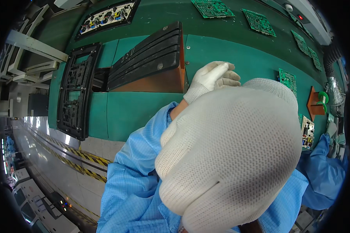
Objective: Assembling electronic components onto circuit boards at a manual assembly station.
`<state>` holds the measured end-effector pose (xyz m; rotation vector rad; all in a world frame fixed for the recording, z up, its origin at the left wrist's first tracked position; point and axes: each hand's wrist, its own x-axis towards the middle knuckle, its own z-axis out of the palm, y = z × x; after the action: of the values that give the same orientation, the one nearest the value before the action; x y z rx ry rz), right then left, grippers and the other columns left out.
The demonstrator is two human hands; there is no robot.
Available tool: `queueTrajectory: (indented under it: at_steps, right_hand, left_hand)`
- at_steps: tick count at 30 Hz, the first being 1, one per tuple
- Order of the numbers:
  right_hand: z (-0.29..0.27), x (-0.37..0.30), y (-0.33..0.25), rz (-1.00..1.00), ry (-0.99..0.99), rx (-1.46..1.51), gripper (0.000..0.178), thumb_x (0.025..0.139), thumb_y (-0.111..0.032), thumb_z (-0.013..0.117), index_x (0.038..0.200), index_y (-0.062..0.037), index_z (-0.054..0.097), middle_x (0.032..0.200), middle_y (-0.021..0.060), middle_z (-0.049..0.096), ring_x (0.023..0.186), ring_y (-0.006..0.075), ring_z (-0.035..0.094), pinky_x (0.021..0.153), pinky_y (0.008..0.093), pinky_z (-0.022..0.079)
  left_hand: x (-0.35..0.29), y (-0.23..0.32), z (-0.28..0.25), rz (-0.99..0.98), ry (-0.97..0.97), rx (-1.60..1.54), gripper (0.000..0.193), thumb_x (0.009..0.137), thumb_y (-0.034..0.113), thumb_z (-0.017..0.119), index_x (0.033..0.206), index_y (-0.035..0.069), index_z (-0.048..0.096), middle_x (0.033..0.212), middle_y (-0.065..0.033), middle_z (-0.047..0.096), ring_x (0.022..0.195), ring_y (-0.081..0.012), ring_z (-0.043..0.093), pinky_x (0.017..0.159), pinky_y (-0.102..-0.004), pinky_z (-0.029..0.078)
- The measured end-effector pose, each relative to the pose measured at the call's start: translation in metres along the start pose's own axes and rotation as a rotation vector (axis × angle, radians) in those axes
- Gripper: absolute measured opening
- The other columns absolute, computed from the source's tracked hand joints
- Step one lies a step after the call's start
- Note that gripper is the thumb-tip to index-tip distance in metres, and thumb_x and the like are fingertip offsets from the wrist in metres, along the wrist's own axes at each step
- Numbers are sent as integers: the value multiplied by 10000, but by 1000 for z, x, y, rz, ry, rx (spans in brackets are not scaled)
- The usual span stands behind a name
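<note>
My right hand [233, 151], in a white knitted glove, is raised very close to the camera and covers much of the middle. Its fingers are bent and pressed together; their tips and anything in them are hidden. Behind it, my left hand [212, 79], gloved in white with greyish fingertips, is over the green work surface [144, 108]. The left fingers are loosely stretched out, and nothing shows in them. Left of that hand stands a wedge-shaped stand [151, 58] with a black ribbed sloping top and brown side. The stand and the hand appear apart.
At left lies a black fixture frame [77, 89]. A populated board in a black frame [109, 17] is at the far left. Several green circuit boards [258, 22] lie along the far side. A solder-wire reel holder [318, 101] and a co-worker's blue sleeve [324, 171] are at right.
</note>
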<state>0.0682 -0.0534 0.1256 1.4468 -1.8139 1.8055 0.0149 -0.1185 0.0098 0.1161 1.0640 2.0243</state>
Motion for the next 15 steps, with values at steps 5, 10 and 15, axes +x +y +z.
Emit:
queueTrajectory:
  at_steps: [5,10,15]
  right_hand:
    - [-1,0,1,8,25,-58,161,877,-230,701,948,-94,749,927,86,731,847,208,722,692,298,581]
    - [3,9,3,-8,35,-91,156,875,-227,699,939,-94,747,918,86,728,841,208,721,687,297,579]
    - [2,8,6,6,63,-149,151,874,-225,698,930,-93,745,909,86,725,834,209,719,683,295,578]
  left_hand:
    - [-6,-6,3,-61,-16,-185,402,1021,236,611,1298,-46,540,1101,-210,674,926,-288,720,834,-424,623]
    - [9,-16,-21,-248,58,-177,467,1013,175,662,1432,29,518,1403,-172,590,1284,-283,593,1078,-385,509]
    - [0,-10,-6,-149,-135,-284,321,1022,199,610,1245,-28,563,1013,-195,700,817,-270,731,771,-390,623]
